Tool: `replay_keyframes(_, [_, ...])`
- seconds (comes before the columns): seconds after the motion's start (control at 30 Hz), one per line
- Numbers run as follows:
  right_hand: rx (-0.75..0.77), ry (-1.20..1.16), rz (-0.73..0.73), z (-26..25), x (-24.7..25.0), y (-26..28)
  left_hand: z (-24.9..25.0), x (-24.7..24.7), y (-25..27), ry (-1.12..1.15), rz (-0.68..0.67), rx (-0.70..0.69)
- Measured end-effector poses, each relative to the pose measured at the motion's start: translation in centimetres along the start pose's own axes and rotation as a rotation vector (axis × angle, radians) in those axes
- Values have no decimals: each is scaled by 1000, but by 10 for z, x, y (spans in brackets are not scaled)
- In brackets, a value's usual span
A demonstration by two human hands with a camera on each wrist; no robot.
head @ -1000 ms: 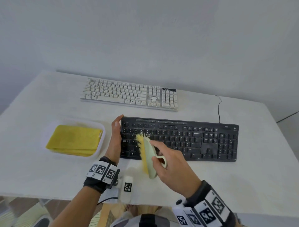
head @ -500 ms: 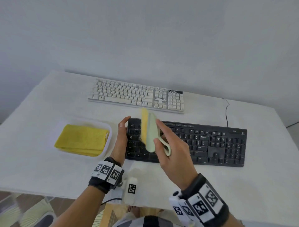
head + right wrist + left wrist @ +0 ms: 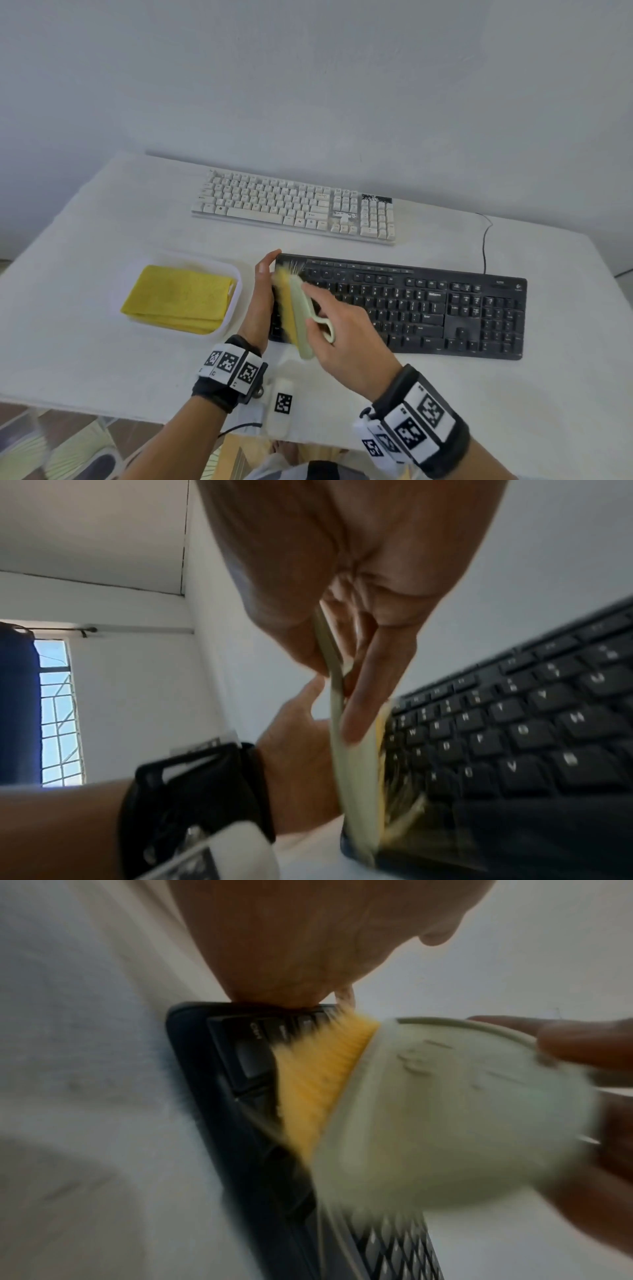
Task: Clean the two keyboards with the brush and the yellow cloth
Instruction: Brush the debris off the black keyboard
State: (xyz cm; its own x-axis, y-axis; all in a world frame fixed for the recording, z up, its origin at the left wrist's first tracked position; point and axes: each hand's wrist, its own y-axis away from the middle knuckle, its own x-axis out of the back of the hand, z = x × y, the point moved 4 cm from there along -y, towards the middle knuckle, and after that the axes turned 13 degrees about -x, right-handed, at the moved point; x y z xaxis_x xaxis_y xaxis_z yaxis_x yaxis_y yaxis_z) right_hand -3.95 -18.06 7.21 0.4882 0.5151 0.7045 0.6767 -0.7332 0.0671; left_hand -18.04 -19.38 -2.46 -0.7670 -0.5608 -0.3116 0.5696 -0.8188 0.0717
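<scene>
The white table (image 3: 565,359) holds everything, the same as a moment ago. The black keyboard (image 3: 428,308) lies in front, and the white keyboard (image 3: 294,205) lies behind it, near the wall; neither one has moved. To the left of the black keyboard sits a white tray (image 3: 236,298) with the folded yellow cloth (image 3: 178,298) inside it, still untouched. The left hand (image 3: 258,301) stays flat against the left end of the black keyboard, with its fingers straight and holding nothing. The right hand (image 3: 339,339) still grips the brush (image 3: 301,318), with its fingers curled round the pale green handle. The big change is the brush. Half a second ago it was lifted up over the top edge of the black keyboard. Now it has come down and moved left, and its yellow bristles (image 3: 318,1080) press on the keys at the left end, just beside the left hand. The brush looks blurry in both wrist views.
</scene>
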Motion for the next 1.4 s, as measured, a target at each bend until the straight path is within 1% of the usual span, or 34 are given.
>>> replay_keyframes(0.03, [-14,-7,-42,1,1,2,-3,1,0,3,-7,-2])
replay_keyframes(0.07, [-5,-31,-39,-2,5,3,-2,0,0,-6,-10,-3])
replay_keyframes(0.17, [66,-77,142,-9,17,3,1,-2,4,-24,-23,-28])
replay_keyframes(0.2, [71,-49,184,-8,15,3,2,-2,4,-35,-22,-32])
replay_keyframes(0.23, [58,-14,193,-6,10,3,0,-1,3,-42,-10,-24])
replay_keyframes(0.27, [31,12,156,-2,6,4,1,-1,2,-38,-3,-9])
replay_keyframes(0.33, [-27,45,2,5,0,9,2,0,0,-50,28,-2])
replay_keyframes(0.37, [-41,51,-72,7,1,12,-2,1,-2,-51,22,0])
replay_keyframes(0.4, [-36,35,-105,7,5,13,-2,0,-2,-56,18,0])
replay_keyframes(0.43, [-25,-10,-87,5,12,15,-3,2,-3,-50,18,8])
replay_keyframes(0.47, [-5,-62,-12,4,21,16,-4,1,-3,-43,17,23])
replay_keyframes(0.5, [17,-86,96,5,29,16,-6,2,-3,-32,23,34])
replay_keyframes(0.53, [31,-73,207,9,34,17,-6,1,-3,-34,20,42])
replay_keyframes(0.57, [25,-46,283,13,37,18,-8,2,-3,-45,13,40])
replay_keyframes(0.6, [5,-20,300,18,35,19,-7,2,-3,-57,10,35])
replay_keyframes(0.63, [-24,-8,256,21,32,21,-8,3,-3,-68,19,26])
replay_keyframes(0.73, [-127,17,-1,34,22,29,-7,2,-3,-45,19,20])
replay_keyframes(0.77, [-146,17,-65,35,24,33,-7,2,-3,-52,18,3])
replay_keyframes(0.8, [-143,-2,-76,32,30,36,-6,2,-3,-58,11,-11])
replay_keyframes(0.83, [-122,-44,-31,28,37,38,-6,3,-2,-63,17,-20])
replay_keyframes(0.9, [-65,-111,189,26,54,39,-7,4,-2,-64,18,-14])
replay_keyframes(0.93, [-54,-99,302,29,60,37,-6,3,-1,-64,15,-11])
replay_keyframes(0.97, [-63,-60,378,34,61,36,-6,3,0,-65,16,-13])
replay_keyframes(1.0, [-76,-17,403,38,60,35,-4,2,1,-62,11,-21])
replay_keyframes(1.03, [-92,11,375,43,55,35,-3,1,2,-55,7,-33])
replay_keyframes(1.07, [-118,20,309,47,50,37,-4,1,2,-54,6,-42])
replay_keyframes(1.17, [-260,0,29,56,44,47,-4,1,3,-47,2,-58])
replay_keyframes(1.2, [-283,-8,-16,56,48,50,-3,1,4,-53,0,-62])
replay_keyframes(1.23, [-280,-39,-7,53,55,52,-2,-1,4,-58,-5,-67])
replay_keyframes(1.27, [-255,-77,45,50,63,52,-1,0,4,-61,-3,-71])
replay_keyframes(1.33, [-163,-120,214,42,75,48,-1,0,4,-67,2,-77])
replay_keyframes(1.4, [-75,-90,368,41,75,40,-3,1,3,-82,-5,-75])
